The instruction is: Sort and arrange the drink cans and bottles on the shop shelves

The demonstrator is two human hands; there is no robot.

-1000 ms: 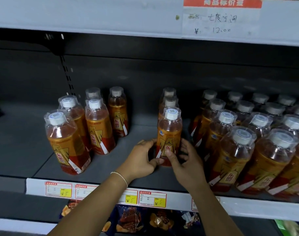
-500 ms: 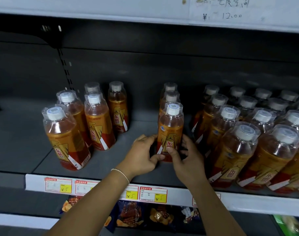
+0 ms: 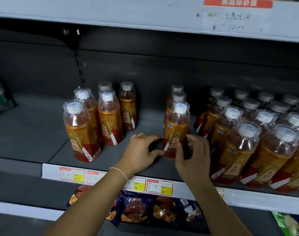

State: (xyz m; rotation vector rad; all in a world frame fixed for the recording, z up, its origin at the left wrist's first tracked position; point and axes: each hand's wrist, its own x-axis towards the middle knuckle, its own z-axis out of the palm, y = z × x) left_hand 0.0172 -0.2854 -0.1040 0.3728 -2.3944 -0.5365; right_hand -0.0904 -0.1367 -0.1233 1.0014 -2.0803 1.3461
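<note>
Left hand (image 3: 140,154) and right hand (image 3: 194,159) flank the amber white-capped plastic bottle (image 3: 176,126) — each grip half-open, thumbs merely touching. Nudge gently; keep it upright, label forward.

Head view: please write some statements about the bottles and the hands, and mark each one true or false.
1. The front middle bottle stands upright between the left hand and the right hand. True.
2. The bottles have red caps. False: the caps are white.
3. A thin bracelet is on the left wrist. True.
4. Snack packets lie on the shelf above the bottles. False: the snack packets lie under the bottles' shelf.
</note>
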